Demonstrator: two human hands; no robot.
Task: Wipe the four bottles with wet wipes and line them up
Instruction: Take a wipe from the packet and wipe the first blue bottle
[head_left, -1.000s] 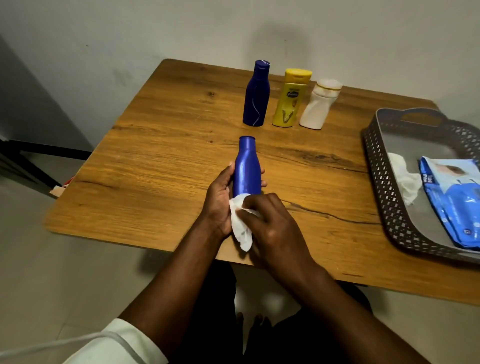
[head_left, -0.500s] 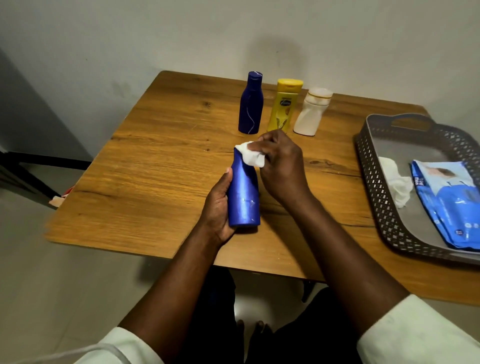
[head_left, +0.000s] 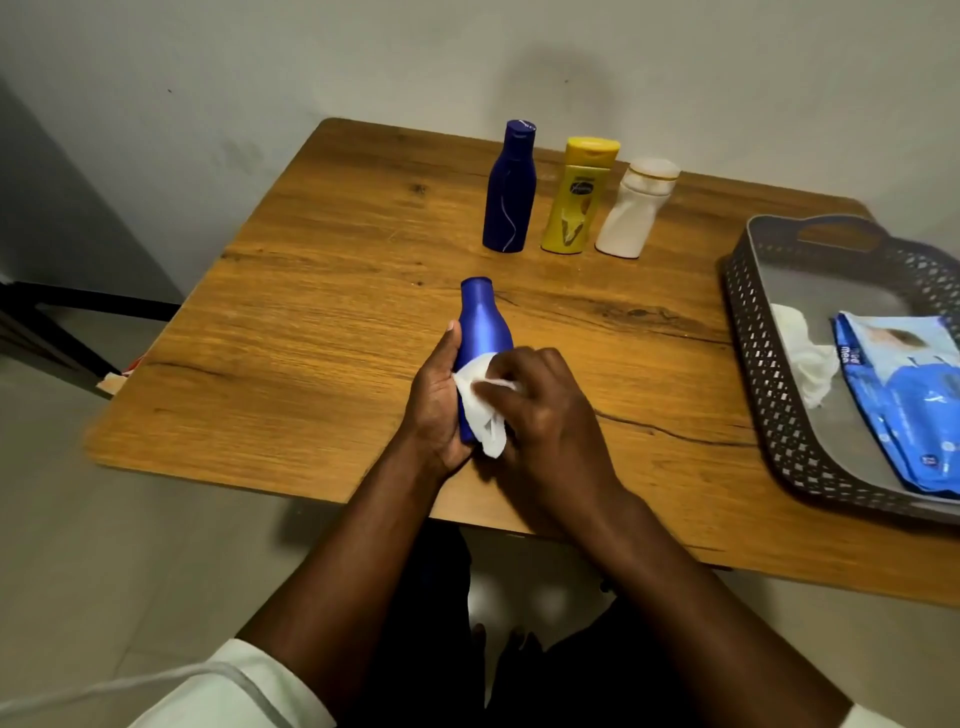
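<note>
Left hand: the left hand (head_left: 439, 402) has its grip wrapped round the lower body of the blue bottle (head_left: 480, 332), thumb along the bottle's left side.
Right hand: the right hand (head_left: 550, 415) has its grip bunched round a white wet wipe (head_left: 480, 405), pressing it against the blue bottle's lower right side.
Blue bottle: held over the near part of the table (head_left: 311, 338), leaning slightly, its neck pointing away from the person.
Row of bottles: beyond the blue bottle, toward the wall, stand a dark blue bottle (head_left: 509, 189), a yellow bottle (head_left: 574, 200) and a white bottle (head_left: 634, 210), close together in a line, all upright, yellow in the middle.
Tray: a grey perforated tray (head_left: 758, 364) sits on the table to the right of the blue bottle, well apart from it.
In the tray: a crumpled white wipe (head_left: 805, 364) lies just beside a blue pack of wipes (head_left: 909, 400).
</note>
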